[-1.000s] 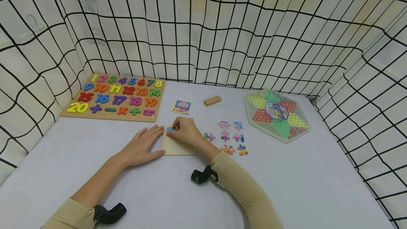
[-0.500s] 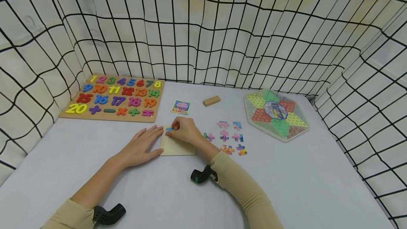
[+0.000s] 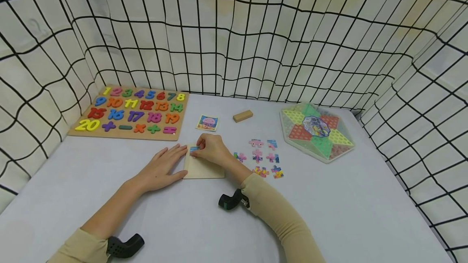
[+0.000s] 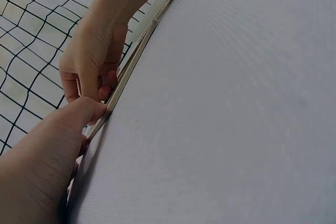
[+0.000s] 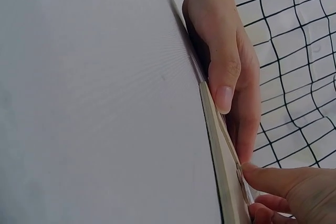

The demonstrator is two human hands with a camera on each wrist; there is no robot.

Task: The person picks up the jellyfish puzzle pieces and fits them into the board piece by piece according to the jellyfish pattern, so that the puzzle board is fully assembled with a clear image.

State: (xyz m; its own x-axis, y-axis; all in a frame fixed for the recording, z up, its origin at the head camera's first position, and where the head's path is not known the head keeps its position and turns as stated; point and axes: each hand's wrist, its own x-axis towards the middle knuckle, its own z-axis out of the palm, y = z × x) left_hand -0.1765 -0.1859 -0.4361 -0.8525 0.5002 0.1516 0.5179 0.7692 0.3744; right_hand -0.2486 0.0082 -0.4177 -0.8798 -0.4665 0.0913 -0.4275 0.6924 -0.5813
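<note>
Little had shifted: mid-frame, my right hand (image 3: 213,149) still pinched the blue puzzle piece (image 3: 193,148) at the upper left of the wooden board (image 3: 204,170), its placing seemingly unfinished, while my left hand (image 3: 162,169), straight-fingered, touched the edge.

This looks like a small recording booth. A black net with square holes (image 3: 216,33) hangs on white walls (image 3: 206,11) along the back, left and right edges of a big, flat white surface (image 3: 351,210). The net bends at both back corners. Two long beige sleeves (image 3: 285,218) each carry a curved black camera (image 3: 126,246) at the wrist.
</note>
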